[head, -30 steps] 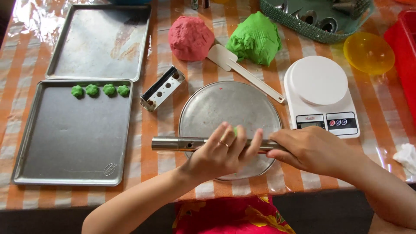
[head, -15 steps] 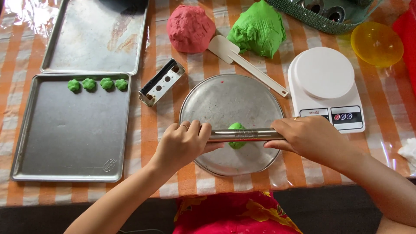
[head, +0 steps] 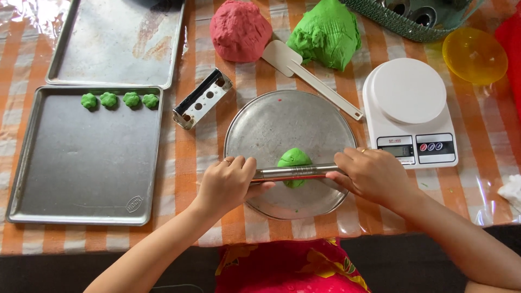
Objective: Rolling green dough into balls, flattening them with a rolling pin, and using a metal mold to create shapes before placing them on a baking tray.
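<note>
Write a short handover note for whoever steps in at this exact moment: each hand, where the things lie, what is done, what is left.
Left hand and right hand each grip an end of the metal rolling pin, pressed on the small green dough lump on the round metal plate.
Done: four shaped green pieces sit in a row on the near baking tray.
Left: this lump is barely flattened; big green dough mass and red dough mass remain.

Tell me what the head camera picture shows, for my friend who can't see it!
Both hands, left hand and right hand, press a metal rolling pin onto a green dough ball on a round metal plate. Four small green dough shapes sit on a baking tray at left.
</note>
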